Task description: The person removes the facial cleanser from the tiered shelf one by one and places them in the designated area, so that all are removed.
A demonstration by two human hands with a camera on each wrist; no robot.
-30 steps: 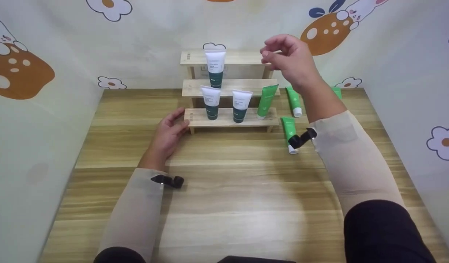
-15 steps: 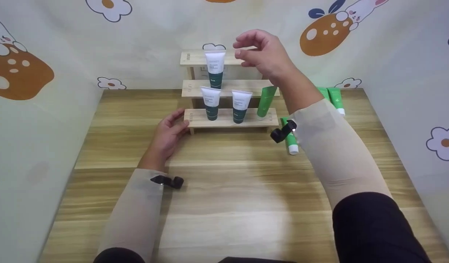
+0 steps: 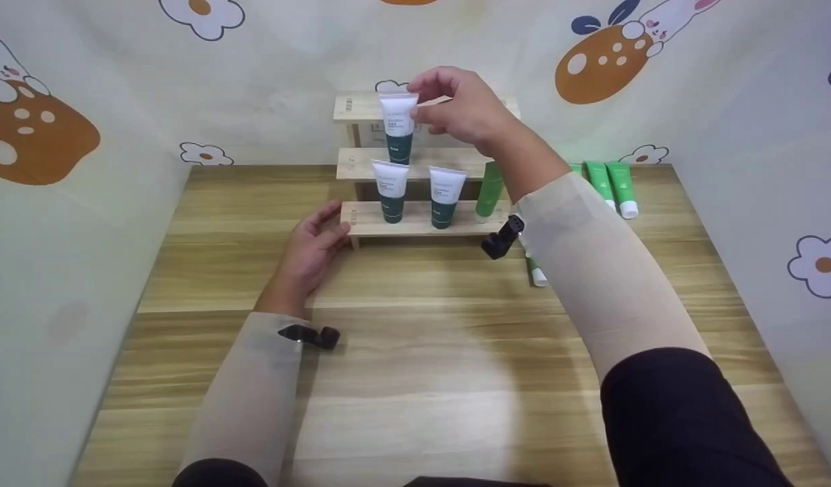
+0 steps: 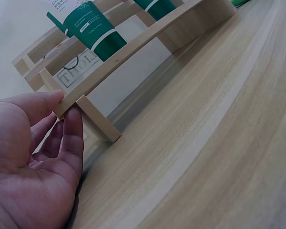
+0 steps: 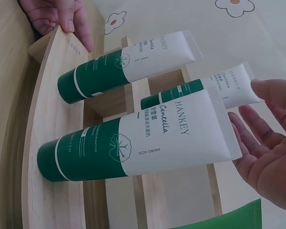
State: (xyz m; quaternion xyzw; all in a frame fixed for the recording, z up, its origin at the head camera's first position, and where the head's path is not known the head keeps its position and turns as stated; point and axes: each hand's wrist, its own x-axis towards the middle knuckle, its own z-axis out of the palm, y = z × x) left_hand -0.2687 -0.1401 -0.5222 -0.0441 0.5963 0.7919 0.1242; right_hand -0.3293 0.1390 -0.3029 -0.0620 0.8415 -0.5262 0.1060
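Note:
A three-tier wooden display stand stands against the back wall. My left hand pinches the left end of its lowest tier, thumb above and fingers below, as the left wrist view shows. On the middle tier a white-and-dark-green cleanser tube stands on its cap. My right hand is at its upper right edge, thumb and fingers spread around the top; a firm grip is not visible. Two matching tubes, one left and one right, stand on the lowest tier beside a green tube.
Green tubes with white caps lie on the table right of the stand, one pair at the back and one tube nearer, partly hidden by the right forearm. The wooden tabletop stretches in front. Patterned cloth walls enclose the sides and back.
My right hand has moved left from above the stand's right end, then lower, to the tube on the middle tier. My left hand has stayed on the stand.

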